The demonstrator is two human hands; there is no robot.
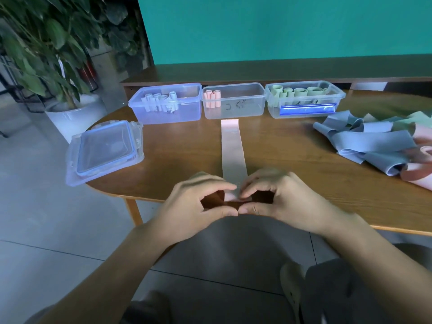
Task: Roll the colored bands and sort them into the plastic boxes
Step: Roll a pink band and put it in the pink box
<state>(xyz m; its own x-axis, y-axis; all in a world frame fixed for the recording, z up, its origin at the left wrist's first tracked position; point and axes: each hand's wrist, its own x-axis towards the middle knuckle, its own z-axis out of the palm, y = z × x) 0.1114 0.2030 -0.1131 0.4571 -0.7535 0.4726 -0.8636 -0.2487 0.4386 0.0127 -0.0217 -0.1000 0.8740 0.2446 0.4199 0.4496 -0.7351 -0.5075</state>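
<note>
A long pink band (pixel 232 148) lies flat on the wooden table (pixel 187 150), stretching from the middle box towards me. My left hand (pixel 198 204) and my right hand (pixel 278 197) both pinch its near end at the table's front edge, fingertips almost meeting. Three clear plastic boxes stand in a row at the back: the left box (pixel 166 113) holds blue-grey rolls, the middle box (pixel 243 108) holds a few pink rolls, the right box (pixel 304 111) holds green rolls.
A loose heap of blue-grey, green and pink bands (pixel 374 143) lies on the right of the table. A stack of box lids (pixel 105 150) overhangs the table's left edge. A potted plant (pixel 70 118) stands on the floor at left.
</note>
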